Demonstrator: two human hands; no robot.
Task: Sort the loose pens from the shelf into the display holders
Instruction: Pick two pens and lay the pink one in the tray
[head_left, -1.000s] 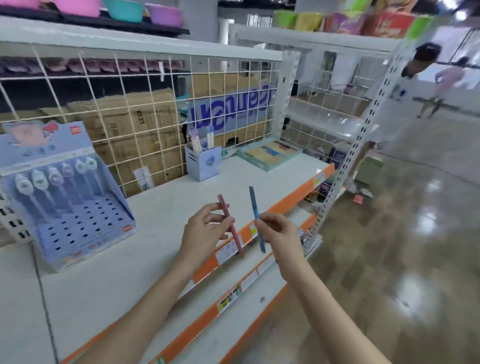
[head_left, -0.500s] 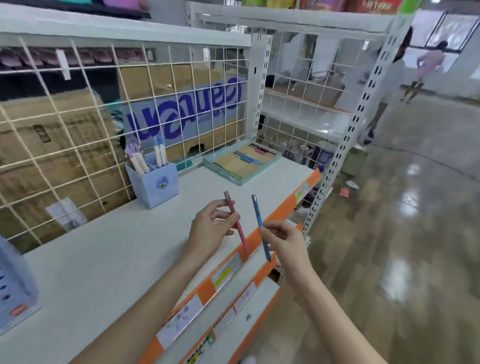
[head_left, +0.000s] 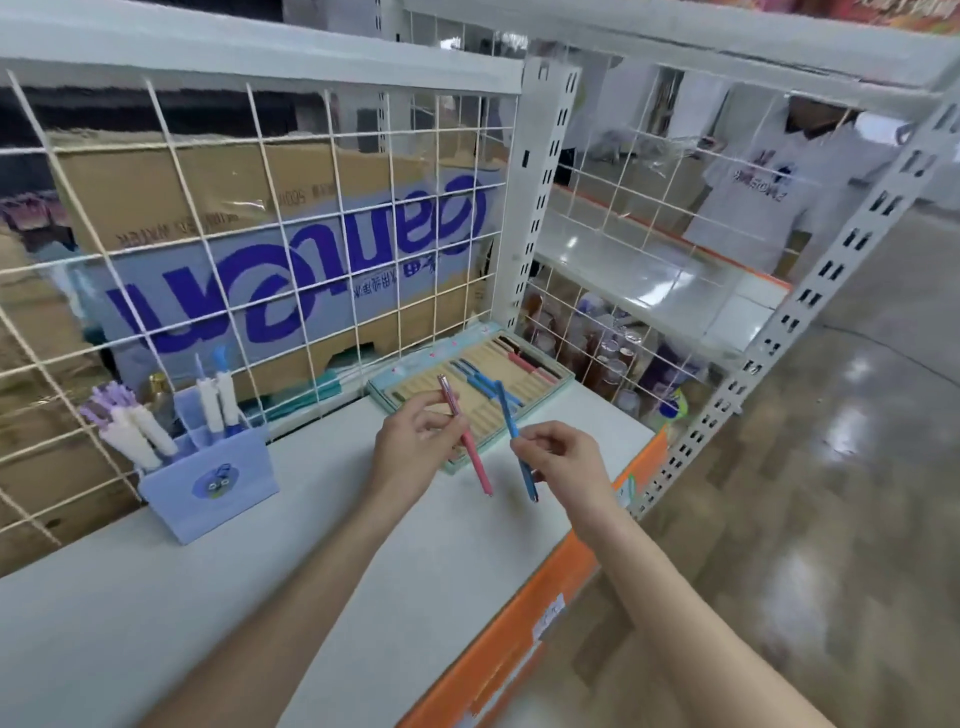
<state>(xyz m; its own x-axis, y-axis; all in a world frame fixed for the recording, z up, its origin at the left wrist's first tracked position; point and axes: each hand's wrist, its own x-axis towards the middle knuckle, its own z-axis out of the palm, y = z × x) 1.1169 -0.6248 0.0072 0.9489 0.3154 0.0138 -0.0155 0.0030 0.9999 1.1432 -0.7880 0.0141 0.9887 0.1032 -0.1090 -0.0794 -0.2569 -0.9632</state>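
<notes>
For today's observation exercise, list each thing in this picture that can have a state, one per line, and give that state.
Pink pen: held by the left hand, tilted, off the shelf.
Blue pen: pinched by the right hand, tilted, off the shelf.
Flat pen tray: lying open, partly filled with pens.
Blue pen holder: upright, holding several pens.
Shelf: bears tray and holder.

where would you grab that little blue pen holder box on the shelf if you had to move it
Grip the blue pen holder by its two side walls, low on the body, coming from the front, shelf-edge side. Pens stick up out of its open top and the wire grid stands close behind, so top and rear approaches are blocked.
</notes>
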